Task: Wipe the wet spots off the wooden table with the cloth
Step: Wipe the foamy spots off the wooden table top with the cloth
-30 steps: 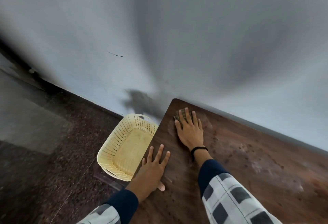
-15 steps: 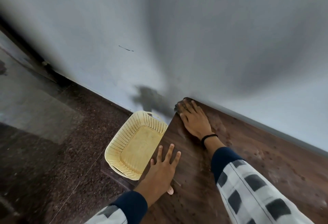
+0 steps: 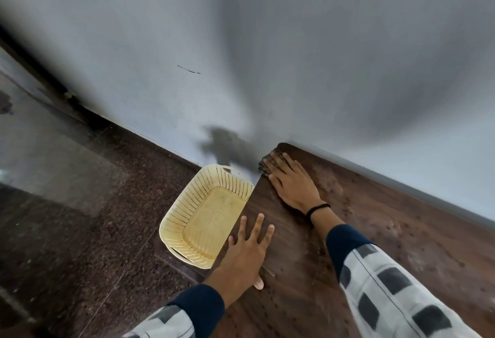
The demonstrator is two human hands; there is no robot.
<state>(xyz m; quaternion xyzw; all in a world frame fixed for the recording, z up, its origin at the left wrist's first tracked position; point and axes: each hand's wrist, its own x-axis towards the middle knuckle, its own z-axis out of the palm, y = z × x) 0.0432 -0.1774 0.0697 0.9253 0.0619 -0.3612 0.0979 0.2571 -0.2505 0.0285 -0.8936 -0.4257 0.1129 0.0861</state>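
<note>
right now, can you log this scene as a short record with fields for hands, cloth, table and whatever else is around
table: dark wood, set against the wall
cloth: dark, at the table's far left corner, mostly covered
right hand: fingers straight, pressing on the cloth
left hand: flat near the table's left edge, fingers spread, holding nothing
wet spots: pale smears and droplets right of the right hand
basket: cream, perforated, on the floor beside the table's left edge
</note>
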